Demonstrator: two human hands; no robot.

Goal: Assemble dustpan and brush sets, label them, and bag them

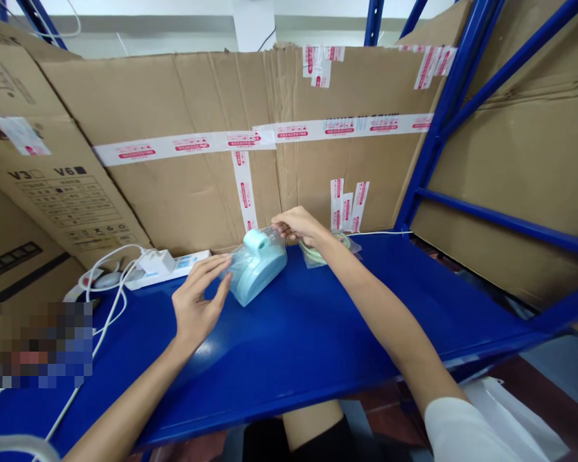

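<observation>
On the blue surface rests a light blue plastic part (262, 273), with a wide rounded body and a short hollow cylinder on top. A clear plastic bag (239, 260) surrounds it. My right hand (296, 226) pinches the bag near its upper right side. At the bag's left edge is my left hand (202, 295), its fingers stretched out and its thumb held apart from them; the fingertips appear to touch the plastic. Beyond my right wrist lies a second clear bag (313, 258) with a pale green coiled item inside, partly hidden by my forearm.
A white power strip (168, 273) with a plugged-in adapter and loose white cables (108, 321) lies at the left. Taped cardboard (187, 199) walls the back of the blue table (289, 359). Blue metal shelf posts (426, 147) stand at the right. A blurred patch covers the lower left.
</observation>
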